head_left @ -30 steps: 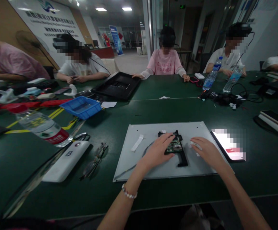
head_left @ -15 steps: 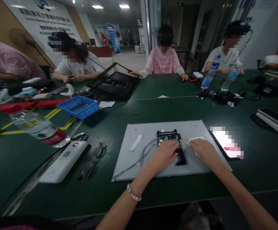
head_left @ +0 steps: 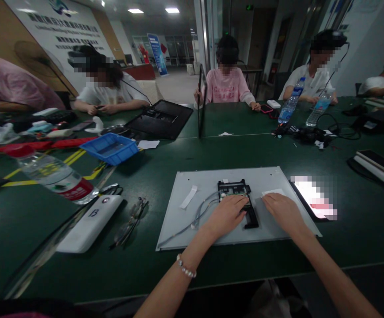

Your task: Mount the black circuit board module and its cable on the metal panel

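A grey metal panel (head_left: 192, 221) lies flat on the green table in front of me. On it sits a small circuit board in a black frame (head_left: 236, 189), with thin wires (head_left: 201, 212) trailing off to the left. My left hand (head_left: 226, 215) lies over the board's near part, fingers bent down onto it. My right hand (head_left: 283, 211) rests palm down on the panel just right of the black frame, fingers together and extended. A white tape strip (head_left: 189, 197) is stuck to the panel on the left.
A lit phone (head_left: 313, 196) lies right of the panel. A water bottle (head_left: 54, 174), white power bank (head_left: 90, 223) and glasses (head_left: 130, 223) lie to the left, a blue tray (head_left: 110, 148) beyond. Several people sit round the table; one opposite holds a black panel (head_left: 200, 101) upright.
My left hand slid back toward me along the board and my right hand shifted slightly. The person opposite lifted a black panel off the open case until it stands upright.
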A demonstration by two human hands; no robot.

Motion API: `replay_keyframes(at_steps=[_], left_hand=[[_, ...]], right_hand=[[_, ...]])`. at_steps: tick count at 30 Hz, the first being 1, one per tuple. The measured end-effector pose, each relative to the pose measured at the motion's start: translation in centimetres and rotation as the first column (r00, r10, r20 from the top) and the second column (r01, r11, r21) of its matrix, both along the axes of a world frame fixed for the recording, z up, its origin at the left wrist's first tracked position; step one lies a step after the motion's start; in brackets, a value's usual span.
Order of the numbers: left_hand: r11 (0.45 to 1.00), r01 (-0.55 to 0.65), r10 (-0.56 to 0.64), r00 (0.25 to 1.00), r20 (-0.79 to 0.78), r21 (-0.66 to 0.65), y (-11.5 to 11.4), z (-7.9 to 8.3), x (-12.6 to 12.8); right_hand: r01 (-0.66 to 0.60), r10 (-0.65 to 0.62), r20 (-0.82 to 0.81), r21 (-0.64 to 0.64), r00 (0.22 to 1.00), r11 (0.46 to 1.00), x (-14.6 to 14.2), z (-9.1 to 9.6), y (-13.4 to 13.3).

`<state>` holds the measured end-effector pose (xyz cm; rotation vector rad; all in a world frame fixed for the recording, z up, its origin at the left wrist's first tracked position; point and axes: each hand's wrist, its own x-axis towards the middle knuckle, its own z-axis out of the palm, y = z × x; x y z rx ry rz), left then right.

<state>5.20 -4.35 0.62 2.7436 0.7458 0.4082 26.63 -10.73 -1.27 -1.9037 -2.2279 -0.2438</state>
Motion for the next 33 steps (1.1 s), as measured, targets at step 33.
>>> replay_keyframes(at_steps=[33], left_hand=[[0.999, -0.027, 0.026, 0.999, -0.022, -0.044, -0.1, 0.6, -0.2]], right_hand=[[0.043, 0.004, -0.346, 0.128, 0.938, 0.991, -4.5, -1.9, -1.0]])
